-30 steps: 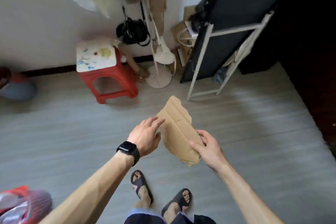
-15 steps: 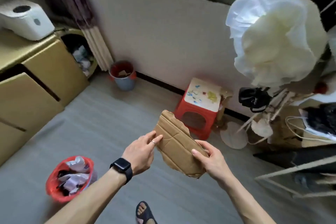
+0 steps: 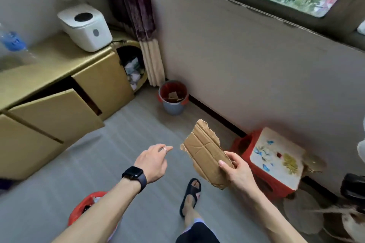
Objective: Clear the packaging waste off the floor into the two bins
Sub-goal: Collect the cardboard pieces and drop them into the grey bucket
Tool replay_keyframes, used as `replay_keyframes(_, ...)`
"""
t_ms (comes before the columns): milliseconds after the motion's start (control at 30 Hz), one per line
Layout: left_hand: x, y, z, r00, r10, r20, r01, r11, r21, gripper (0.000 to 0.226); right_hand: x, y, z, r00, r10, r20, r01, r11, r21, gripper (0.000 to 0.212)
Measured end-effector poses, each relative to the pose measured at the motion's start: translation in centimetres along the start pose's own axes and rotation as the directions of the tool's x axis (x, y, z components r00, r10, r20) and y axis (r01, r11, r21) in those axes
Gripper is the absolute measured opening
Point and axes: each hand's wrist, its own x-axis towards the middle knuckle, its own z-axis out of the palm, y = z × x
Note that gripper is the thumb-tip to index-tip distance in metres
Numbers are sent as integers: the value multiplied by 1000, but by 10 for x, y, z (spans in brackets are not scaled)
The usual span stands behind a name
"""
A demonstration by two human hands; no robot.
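Right hand: fingers grasping torn cardboard.
Left hand: fingers released, holding nothing.
Done: I see scraps in far bin and near bin.
To do: binning this cardboard, I judge.

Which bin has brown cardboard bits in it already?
The blue-grey bin by the wall, below the curtain: brown cardboard pieces lie inside. The red bin at lower left is mostly hidden by an arm and shows none.

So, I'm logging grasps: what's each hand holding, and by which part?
The right hand grips the torn cardboard piece by its lower near end; the left hand holds nothing.
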Motion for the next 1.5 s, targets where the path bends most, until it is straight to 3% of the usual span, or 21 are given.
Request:
replay_keyframes(267,166,-70,-90,987,-159,-12,158,987,-18,53,201,-102,23,995,53,85,-42,991,-125,32)
replay_keyframes(367,218,-96,-104,983,-181,23,182,983,-21,53,264,-135,38,993,93,75,-77,978,-192,22)
replay_keyframes(600,376,-186,-113,965,-189,183,199,979,-36,54,414,-184,98,993,119,-10,-115,939,-324,31)
replay_keyframes(767,471,-248,-108,930,-177,321,180,983,22,56,511,-198,149,999,6,50,24,816,-577,36)
replay_keyframes(933,551,-300,-74,892,-199,405,196,979,48,58,598,-187,204,997,-42,70,81,613,-786,44)
replay_keyframes(1133,637,-344,15,875,-213,434,194,977,88,67,710,-133,278,956,-44,289,279,433,-857,58)
replay_keyframes(1333,689,-377,111,858,-203,471,172,979,108,80,776,-54,349,940,54,336,290,390,-874,54)
replay_keyframes(1433,705,-386,140,881,-177,438,156,984,85,90,790,-18,372,925,80,372,289,486,-824,61)
replay_keyframes(1500,713,-389,155,899,-161,407,136,987,89,95,792,5,381,933,15,360,301,514,-803,56)
